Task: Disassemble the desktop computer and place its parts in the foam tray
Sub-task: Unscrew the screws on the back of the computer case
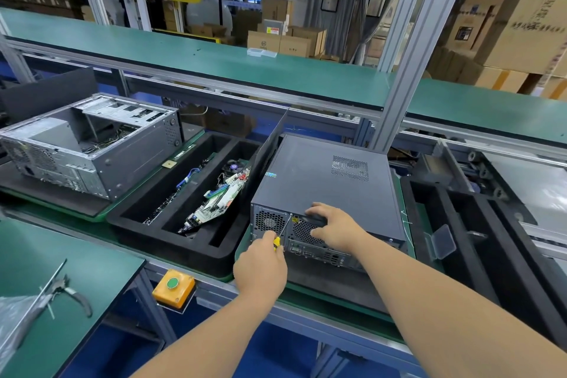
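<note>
- Nearest, on the green worktop (61,270) at lower left, lie metal pliers (69,293) beside a crinkled clear bag (12,313); an orange box with a round green button (174,285) hangs at the worktop edge
- The left hand (260,267) is clenched around a screwdriver (280,235) with a yellow and black handle; its thin steel shaft slants up to a point near the top edge of the computer's rear panel
- The right hand (333,228) rests on the rear top edge of the computer (322,181), fingers curled over the lip, thumb against the perforated grille
- The computer, a dark matt steel box with a mesh vent in its lid, lies flat on the worktop, its lid on
- Risks, as a judgement: the tip could slip off the small screw and scratch the panel or jab the steadying hand; a freed screw could drop into the gap by the rail
- Just left sits the foam tray (144,209), soft black foam with long slots, one holding a circuit board (221,199) with a fan
- Farther left stands an opened bare metal case (92,144); cardboard boxes (521,27) stack up far behind
</note>
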